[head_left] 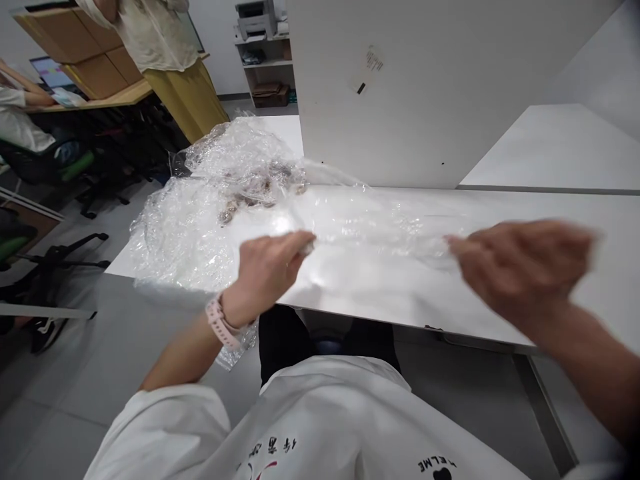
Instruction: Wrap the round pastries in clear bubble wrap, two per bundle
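Observation:
A clear plastic bag (380,230) is stretched out between my two hands above the white table. My left hand (270,267), with a pink watch band on the wrist, pinches its left end between thumb and fingers. At the other end my right hand (520,267) is closed on the plastic, smeared by motion. To the left lies a big heap of crumpled clear plastic bags (185,227), partly hanging over the table's near edge. Small brownish items (250,197) show among the plastic; their kind cannot be made out.
The white table (565,267) runs along in front of me, backed by an upright white panel (400,87). One person stands beyond the table's left end; another sits at a desk with cardboard boxes (100,53). A printer (255,23) stands on a shelf behind.

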### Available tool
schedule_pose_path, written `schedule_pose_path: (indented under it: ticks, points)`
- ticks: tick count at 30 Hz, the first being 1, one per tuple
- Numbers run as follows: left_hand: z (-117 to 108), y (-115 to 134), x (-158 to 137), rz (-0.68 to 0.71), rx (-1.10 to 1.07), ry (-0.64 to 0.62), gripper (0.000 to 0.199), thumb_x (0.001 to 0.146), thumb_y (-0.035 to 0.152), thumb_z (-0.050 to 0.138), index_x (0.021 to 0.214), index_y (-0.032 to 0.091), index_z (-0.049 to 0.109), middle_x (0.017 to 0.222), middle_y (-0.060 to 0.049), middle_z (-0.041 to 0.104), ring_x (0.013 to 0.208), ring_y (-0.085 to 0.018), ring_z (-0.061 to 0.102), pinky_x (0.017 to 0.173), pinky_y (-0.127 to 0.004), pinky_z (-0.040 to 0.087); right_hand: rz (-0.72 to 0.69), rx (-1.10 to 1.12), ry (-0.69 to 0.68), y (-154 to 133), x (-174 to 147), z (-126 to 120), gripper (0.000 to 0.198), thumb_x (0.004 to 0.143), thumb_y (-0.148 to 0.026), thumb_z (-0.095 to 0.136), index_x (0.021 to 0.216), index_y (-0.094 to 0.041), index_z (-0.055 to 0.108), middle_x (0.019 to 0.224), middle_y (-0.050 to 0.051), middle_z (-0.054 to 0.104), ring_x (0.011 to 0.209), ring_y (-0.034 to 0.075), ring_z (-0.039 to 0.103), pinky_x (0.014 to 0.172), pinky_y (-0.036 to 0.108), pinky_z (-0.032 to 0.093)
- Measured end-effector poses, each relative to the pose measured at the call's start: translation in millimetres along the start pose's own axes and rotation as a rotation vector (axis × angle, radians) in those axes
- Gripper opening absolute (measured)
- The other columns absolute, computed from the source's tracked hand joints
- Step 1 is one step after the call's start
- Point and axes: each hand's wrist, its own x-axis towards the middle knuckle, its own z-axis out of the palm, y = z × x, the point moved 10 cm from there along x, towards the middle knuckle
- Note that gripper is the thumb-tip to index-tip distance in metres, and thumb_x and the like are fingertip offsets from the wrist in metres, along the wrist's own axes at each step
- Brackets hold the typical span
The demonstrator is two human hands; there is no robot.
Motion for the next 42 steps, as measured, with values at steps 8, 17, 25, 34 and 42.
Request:
schedule_pose_path:
  ticks: [8,17,25,34,42]
  points:
    - [72,-1,-37,-0.054,-0.315,-0.507,0.041,0.093,0.033,0.053,0.134,0.027,0.057,0.079,-0.002,0.073,0.067,-0.017,0.064,0.064,-0.028,0.044,-0.118,-0.017,-0.173,-33,-36,75,0.038,0.099,-0.053,0.039,0.112,-0.029,0.066,0.126,0.008,0.065,0.108,0.027,0.062,0.083,0.042,0.052]
    - [193,31,41,-0.136,-0.657,-0.751,0.033,0.084,0.047,0.066,0.087,0.014,0.064,0.08,-0.006,0.065,0.069,-0.016,0.057,0.063,-0.03,0.043,0.115,0.044,0.02,22,20,117,0.074,0.094,-0.065,0.042,0.151,-0.019,0.037,0.16,0.017,0.032,0.146,0.034,0.033,0.113,0.055,0.036]
    - [144,-87,97,-0.303,-0.223,-0.21,0.029,0.098,0.028,0.043,0.103,0.014,0.068,0.106,-0.013,0.069,0.097,-0.023,0.061,0.087,-0.039,0.048,0.133,-0.064,-0.012,31,7,138,0.075,0.095,-0.067,0.037,0.156,-0.025,0.028,0.163,0.011,0.028,0.15,0.032,0.026,0.117,0.053,0.03]
    - [135,-189,150,-0.417,0.202,-0.091,0.056,0.087,0.032,0.057,0.14,0.014,0.05,0.134,-0.018,0.061,0.132,-0.038,0.042,0.106,-0.051,0.036,0.113,-0.077,0.012,28,11,137,0.067,0.096,-0.065,0.038,0.151,-0.027,0.037,0.161,0.01,0.035,0.148,0.031,0.031,0.114,0.053,0.033]
    - [139,-189,178,-0.531,0.196,-0.001,0.045,0.088,0.028,0.051,0.131,0.014,0.054,0.117,-0.019,0.069,0.126,-0.038,0.047,0.106,-0.054,0.028,0.116,-0.063,-0.02,26,12,134,0.063,0.096,-0.062,0.039,0.149,-0.027,0.041,0.161,0.009,0.033,0.149,0.03,0.03,0.115,0.052,0.032]
